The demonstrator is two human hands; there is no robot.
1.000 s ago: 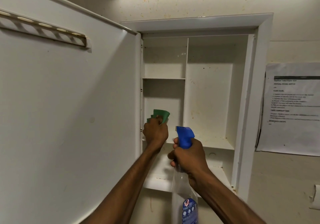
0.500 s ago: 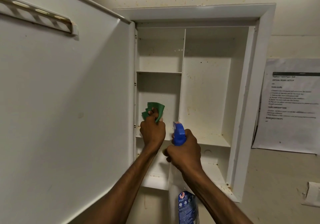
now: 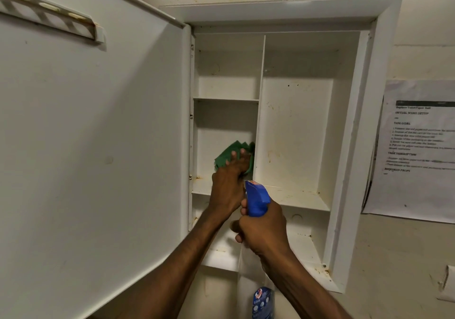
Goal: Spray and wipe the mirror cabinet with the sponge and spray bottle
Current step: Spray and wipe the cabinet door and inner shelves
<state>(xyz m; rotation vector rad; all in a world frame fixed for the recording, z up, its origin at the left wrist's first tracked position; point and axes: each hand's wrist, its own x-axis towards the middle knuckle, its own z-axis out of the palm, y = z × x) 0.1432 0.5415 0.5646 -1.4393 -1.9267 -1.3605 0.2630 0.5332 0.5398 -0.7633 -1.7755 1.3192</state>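
The white wall cabinet (image 3: 349, 126) stands open, its door (image 3: 93, 146) swung out to the left. My left hand (image 3: 230, 183) reaches into the lower left compartment and presses a green sponge (image 3: 227, 154) flat against the back wall with straightened fingers. My right hand (image 3: 262, 228) grips the neck of a clear spray bottle (image 3: 257, 284) with a blue trigger head (image 3: 256, 198), held upright just in front of the cabinet, nozzle toward the shelves. The bottle's lower part runs out of the frame's bottom edge.
The shelves and back panels carry brown stains. A printed paper sheet (image 3: 418, 146) hangs on the wall right of the cabinet. A slotted rail (image 3: 49, 15) is fixed to the inside top of the door. A wall fitting (image 3: 446, 284) sits at the lower right edge.
My left hand has gone deeper into the compartment and its fingers have spread flat on the sponge against the back wall. The bottle stays in my right hand; the view has moved closer.
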